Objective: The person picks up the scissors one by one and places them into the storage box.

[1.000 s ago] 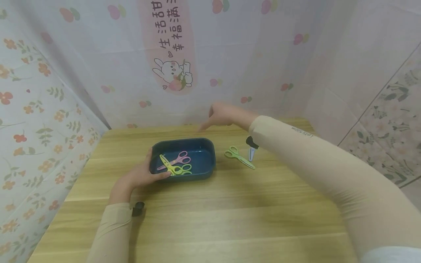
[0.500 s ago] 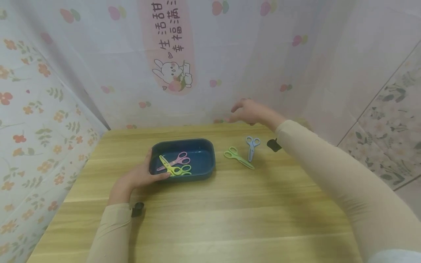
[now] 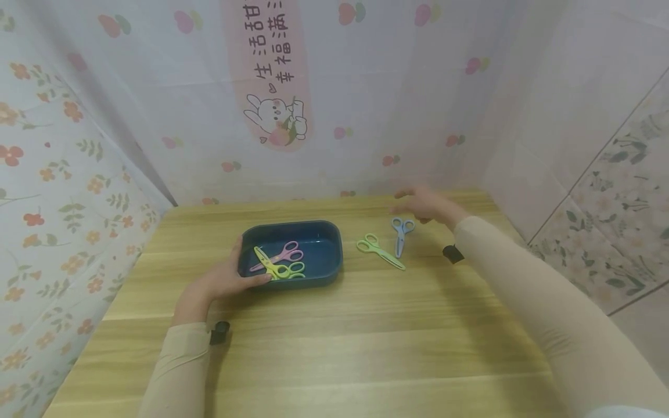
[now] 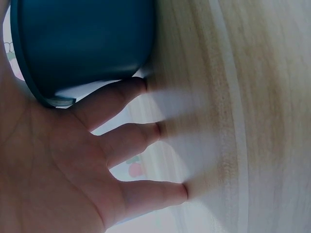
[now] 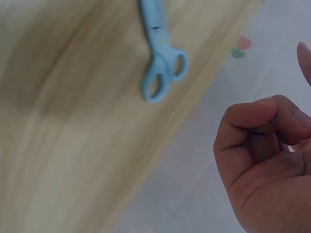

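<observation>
My left hand [image 3: 219, 281] rests against the left end of a dark blue rectangular container [image 3: 328, 280], thumb along its front rim. In the left wrist view, several fingers [image 4: 131, 141] spread fairly straight beside the container's wall [image 4: 87, 43]. Inside lie pink scissors [image 3: 289, 252] and yellow-green scissors [image 3: 271, 265], partly overlapping. My right hand [image 3: 425, 205] hovers just behind and right of blue scissors [image 3: 401, 235], holding nothing. In the right wrist view its fingers [image 5: 233, 141] bend loosely, apart from the blue scissors [image 5: 163, 60]. Green scissors [image 3: 381, 251] lie between the container and the blue pair.
All this stands on a wooden table [image 3: 334, 348]. A printed curtain [image 3: 366, 104] hangs along its back edge, and a floral cloth [image 3: 68, 203] covers the left side. Dark wrist mounts [image 3: 219, 332] stick out from the sleeves.
My right hand has moved right and then down toward the table, from behind the container to beside the blue scissors, whose handles are uncovered now. The left hand and container have stayed put.
</observation>
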A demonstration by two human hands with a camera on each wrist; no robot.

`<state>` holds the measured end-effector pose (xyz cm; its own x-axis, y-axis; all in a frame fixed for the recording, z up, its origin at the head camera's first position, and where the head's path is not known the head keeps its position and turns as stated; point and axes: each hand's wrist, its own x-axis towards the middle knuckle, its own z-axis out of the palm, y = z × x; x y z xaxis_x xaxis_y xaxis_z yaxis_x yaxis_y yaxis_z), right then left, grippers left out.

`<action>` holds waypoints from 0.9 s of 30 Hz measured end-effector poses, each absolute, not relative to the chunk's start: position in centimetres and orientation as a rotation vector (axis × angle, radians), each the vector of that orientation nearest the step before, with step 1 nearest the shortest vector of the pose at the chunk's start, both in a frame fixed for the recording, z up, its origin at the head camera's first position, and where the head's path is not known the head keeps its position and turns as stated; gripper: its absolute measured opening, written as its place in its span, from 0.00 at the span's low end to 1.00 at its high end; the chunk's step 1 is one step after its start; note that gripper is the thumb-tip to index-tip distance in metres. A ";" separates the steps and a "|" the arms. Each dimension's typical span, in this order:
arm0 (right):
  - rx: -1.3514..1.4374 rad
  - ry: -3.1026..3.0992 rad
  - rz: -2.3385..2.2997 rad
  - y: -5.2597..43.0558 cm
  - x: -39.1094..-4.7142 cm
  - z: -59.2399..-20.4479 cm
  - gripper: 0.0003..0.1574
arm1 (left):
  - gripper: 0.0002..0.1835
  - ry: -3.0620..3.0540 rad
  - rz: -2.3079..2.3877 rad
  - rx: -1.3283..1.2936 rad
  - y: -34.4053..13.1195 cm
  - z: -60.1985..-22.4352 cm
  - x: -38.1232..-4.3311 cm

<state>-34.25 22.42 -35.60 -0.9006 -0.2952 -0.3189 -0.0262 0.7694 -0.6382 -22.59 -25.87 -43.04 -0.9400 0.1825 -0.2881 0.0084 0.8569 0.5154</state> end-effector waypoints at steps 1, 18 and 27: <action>-0.231 2.555 -0.917 22.6 -34.3 -36.1 0.48 | 0.78 2.704 0.747 0.142 -25.9 -43.0 -22.6; -0.209 2.557 -0.848 23.9 -34.7 -41.9 0.31 | 0.78 2.708 0.750 0.143 -25.9 -43.1 -22.6; -0.225 2.597 -0.820 24.0 -34.1 -43.1 0.31 | 0.77 2.705 0.753 0.140 -25.9 -43.1 -22.7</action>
